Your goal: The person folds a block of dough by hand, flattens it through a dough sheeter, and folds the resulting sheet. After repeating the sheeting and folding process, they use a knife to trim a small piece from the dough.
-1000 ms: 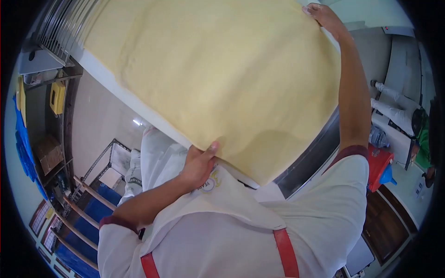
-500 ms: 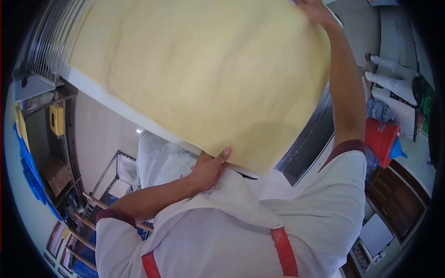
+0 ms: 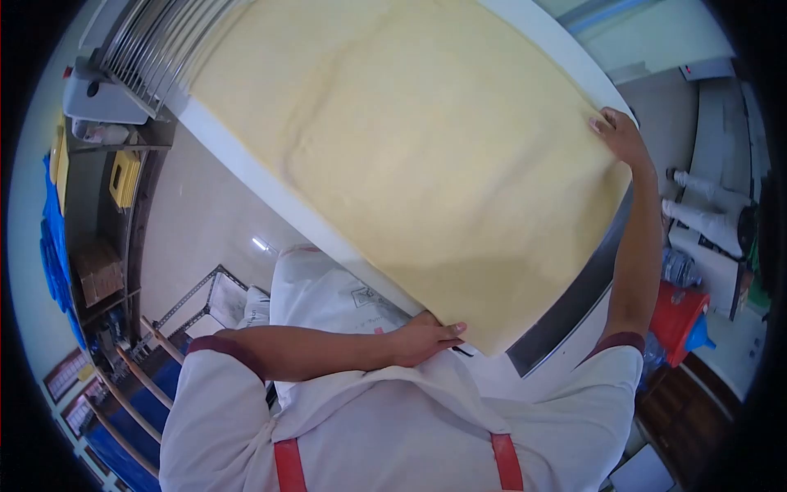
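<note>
A wide, pale yellow sheet of dough (image 3: pixel 426 164) lies along a white conveyor belt (image 3: pixel 238 168) and fills the middle of the view. At its near corner, my left hand (image 3: pixel 426 338) pinches the edge, thumb on top and fingers underneath. My right hand (image 3: pixel 620 138) grips the far edge of the same sheet, fingers curled over it beside the belt's far side. Between the hands, the end of the sheet hangs over a dark metal tray-like end (image 3: pixel 566 299). Soft folds run across the dough.
A metal bar guard (image 3: pixel 156 53) crosses the belt at upper left. White sacks (image 3: pixel 328 287) stand below the belt. Shelves with a cardboard box (image 3: pixel 98 272) are at left. On the right are a red water container (image 3: pixel 679 320) and a person's white-clad legs (image 3: pixel 705 215).
The dough, belt and surroundings sit lower and further right in view. Both hands also appear lower and further right, still holding the sheet; more of its far edge shows.
</note>
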The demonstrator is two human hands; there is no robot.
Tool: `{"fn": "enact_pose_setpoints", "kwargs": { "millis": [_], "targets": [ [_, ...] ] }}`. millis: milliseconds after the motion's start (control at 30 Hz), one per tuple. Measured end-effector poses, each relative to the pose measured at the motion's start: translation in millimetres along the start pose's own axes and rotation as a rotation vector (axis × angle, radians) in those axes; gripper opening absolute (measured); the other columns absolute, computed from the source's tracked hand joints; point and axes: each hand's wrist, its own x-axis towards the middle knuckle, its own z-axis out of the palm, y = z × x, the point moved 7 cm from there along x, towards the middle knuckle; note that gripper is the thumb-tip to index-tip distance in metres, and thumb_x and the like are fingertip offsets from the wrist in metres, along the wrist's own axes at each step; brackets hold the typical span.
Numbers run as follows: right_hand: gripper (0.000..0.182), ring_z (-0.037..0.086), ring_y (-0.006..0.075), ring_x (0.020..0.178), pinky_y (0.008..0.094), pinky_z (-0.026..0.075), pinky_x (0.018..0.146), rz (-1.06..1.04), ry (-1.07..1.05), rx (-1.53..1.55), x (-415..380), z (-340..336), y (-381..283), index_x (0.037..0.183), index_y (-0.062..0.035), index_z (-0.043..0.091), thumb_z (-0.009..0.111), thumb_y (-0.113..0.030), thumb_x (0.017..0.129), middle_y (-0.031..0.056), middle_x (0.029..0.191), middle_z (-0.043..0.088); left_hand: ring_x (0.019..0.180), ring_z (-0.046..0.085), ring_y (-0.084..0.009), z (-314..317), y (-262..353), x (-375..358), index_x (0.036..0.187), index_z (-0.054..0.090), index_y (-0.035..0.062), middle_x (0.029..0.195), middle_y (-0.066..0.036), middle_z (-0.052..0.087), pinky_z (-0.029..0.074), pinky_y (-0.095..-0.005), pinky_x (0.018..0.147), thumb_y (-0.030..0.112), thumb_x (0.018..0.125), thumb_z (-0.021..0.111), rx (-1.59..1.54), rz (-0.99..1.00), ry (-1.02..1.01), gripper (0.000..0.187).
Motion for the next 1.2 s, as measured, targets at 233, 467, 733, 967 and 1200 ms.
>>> {"fn": "enact_pose_setpoints", "kwargs": {
  "millis": [233, 467, 733, 967, 1200],
  "targets": [
    [0.045, 0.043, 0.0161, 0.061, 0.0356, 0.037, 0.058, 0.084, -0.093, -0.001, 15.9, 0.6, -18.5, 0.077, 0.0017, 0.054, 0.061, -0.041, 0.088, 0.0064, 0.063, 0.045, 0.125, 0.047, -0.0238, -36.0, 57.7, -35.0, 0.131, 0.043, -0.002, 0.137, -0.013, 0.048, 0.037, -0.0391, 0.109, 0.015, 0.095, 0.058, -0.243, 0.304, 0.208, 0.042],
    [0.042, 0.052, 0.0193, 0.069, 0.0357, 0.043, 0.068, 0.01, 0.1, 0.11, -30.9, -8.3, 16.0, 0.089, 0.0014, 0.062, 0.065, -0.04, 0.086, 0.0104, 0.072, 0.056, 0.121, 0.05, -0.0226, -14.9, 25.6, -3.7, 0.13, 0.045, 0.0024, 0.13, -0.009, 0.053, 0.038, -0.0378, 0.108, 0.018, 0.095, 0.059, -0.156, 0.234, 0.249, 0.041],
    [0.033, 0.05, 0.0094, 0.063, 0.0316, 0.042, 0.057, 0.0, 0.183, -0.038, -75.5, -62.4, 24.0, 0.086, -0.0005, 0.062, 0.07, -0.033, 0.084, 0.0049, 0.07, 0.058, 0.119, 0.049, -0.0193, 26.6, 3.7, -5.9, 0.131, 0.043, 0.0047, 0.13, -0.008, 0.051, 0.043, -0.0366, 0.103, 0.024, 0.095, 0.06, 0.13, 0.027, 0.164, 0.044],
    [0.049, 0.052, 0.0193, 0.061, 0.0367, 0.042, 0.06, 0.166, 0.095, 0.014, -59.9, -6.7, 113.4, 0.075, 0.0016, 0.058, 0.06, -0.046, 0.087, 0.0141, 0.066, 0.059, 0.115, 0.054, -0.0182, -9.0, -23.8, 14.2, 0.121, 0.052, 0.003, 0.125, -0.009, 0.055, 0.041, -0.0342, 0.104, 0.017, 0.096, 0.058, -0.031, -0.037, 0.031, 0.03],
    [0.049, 0.056, 0.0307, 0.07, 0.0409, 0.044, 0.069, 0.074, 0.234, 0.089, -11.6, 4.2, 59.6, 0.08, 0.0022, 0.059, 0.051, -0.045, 0.092, 0.0212, 0.074, 0.059, 0.117, 0.054, -0.0211, -17.8, 64.2, -23.3, 0.122, 0.052, -0.002, 0.126, -0.012, 0.057, 0.04, -0.0375, 0.108, 0.019, 0.095, 0.059, -0.208, 0.334, 0.297, 0.035]
  ]
}}
